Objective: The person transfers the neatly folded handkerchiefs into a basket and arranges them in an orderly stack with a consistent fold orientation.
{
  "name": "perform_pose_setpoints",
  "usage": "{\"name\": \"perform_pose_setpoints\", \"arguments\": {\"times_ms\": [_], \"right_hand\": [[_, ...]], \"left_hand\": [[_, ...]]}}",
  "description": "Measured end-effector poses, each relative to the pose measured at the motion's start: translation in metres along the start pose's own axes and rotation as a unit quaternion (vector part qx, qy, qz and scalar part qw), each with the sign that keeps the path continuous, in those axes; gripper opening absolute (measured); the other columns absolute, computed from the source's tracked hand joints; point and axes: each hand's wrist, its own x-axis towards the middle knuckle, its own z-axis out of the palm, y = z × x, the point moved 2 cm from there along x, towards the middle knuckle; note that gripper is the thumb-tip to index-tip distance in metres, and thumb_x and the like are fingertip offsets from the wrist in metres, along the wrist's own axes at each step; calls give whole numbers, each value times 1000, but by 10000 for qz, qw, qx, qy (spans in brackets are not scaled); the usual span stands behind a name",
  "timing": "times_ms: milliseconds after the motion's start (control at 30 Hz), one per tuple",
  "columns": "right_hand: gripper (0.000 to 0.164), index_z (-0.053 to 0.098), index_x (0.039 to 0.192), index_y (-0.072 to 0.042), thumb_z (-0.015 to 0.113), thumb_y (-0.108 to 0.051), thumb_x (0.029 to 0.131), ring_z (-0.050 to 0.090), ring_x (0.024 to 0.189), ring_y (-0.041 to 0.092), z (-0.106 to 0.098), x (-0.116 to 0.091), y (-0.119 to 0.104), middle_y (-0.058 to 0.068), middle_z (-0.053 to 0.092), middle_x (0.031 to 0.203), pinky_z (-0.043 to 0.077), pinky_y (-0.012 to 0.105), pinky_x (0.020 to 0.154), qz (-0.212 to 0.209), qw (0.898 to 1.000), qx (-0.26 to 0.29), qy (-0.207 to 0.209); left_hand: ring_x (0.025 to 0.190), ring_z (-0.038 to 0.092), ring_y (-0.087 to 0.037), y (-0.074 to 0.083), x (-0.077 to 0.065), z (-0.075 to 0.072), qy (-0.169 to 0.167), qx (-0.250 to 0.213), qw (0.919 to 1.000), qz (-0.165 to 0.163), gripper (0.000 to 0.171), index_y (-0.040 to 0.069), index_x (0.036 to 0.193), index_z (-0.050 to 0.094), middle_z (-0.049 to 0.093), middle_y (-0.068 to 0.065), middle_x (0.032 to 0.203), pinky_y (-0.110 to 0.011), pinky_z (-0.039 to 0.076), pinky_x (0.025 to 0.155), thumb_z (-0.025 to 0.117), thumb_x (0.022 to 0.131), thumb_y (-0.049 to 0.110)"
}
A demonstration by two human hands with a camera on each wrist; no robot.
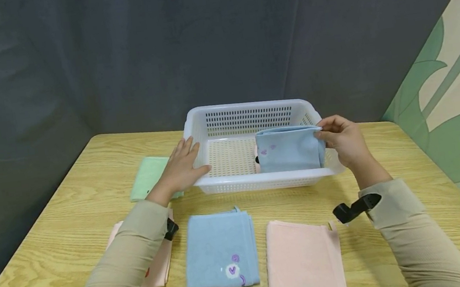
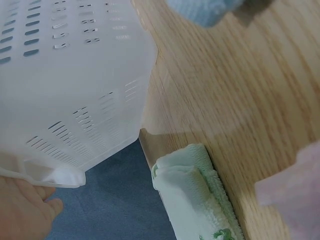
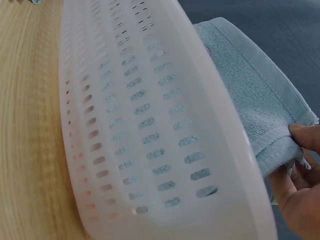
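A folded blue towel [image 1: 289, 150] with a purple pattern stands in the right part of the white plastic basket [image 1: 234, 180]. My right hand [image 1: 342, 140] pinches its upper right corner between thumb and fingers, and the right wrist view shows that grip on the towel [image 3: 240, 85] above the basket rim. At the basket's left end, my left hand [image 1: 183, 167] rests on the rim with fingers spread. Beside the blue towel, a bit of pink cloth [image 1: 257, 165] with a black spot shows inside the basket, mostly hidden.
On the wooden table lie a green towel [image 1: 147, 175] left of the basket, a blue towel [image 1: 219, 250] in front, and a pink towel [image 1: 305, 261] to its right. Another pink towel [image 1: 159, 267] is partly under my left forearm. A dark curtain [image 1: 183, 44] hangs behind.
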Motion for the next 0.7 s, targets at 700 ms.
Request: {"name": "perform_pose_setpoints", "arguments": {"times_ms": [700], "right_hand": [[13, 53, 86, -12, 55, 1, 82, 48, 70, 10, 2, 13, 19, -1, 48, 81, 46, 17, 58, 138, 9955, -934, -4]], "left_hand": [[128, -11, -23, 1, -1, -1, -57, -16, 10000, -35, 72, 3, 138, 15, -1, -11, 143, -38, -2, 102, 40, 86, 47]]}}
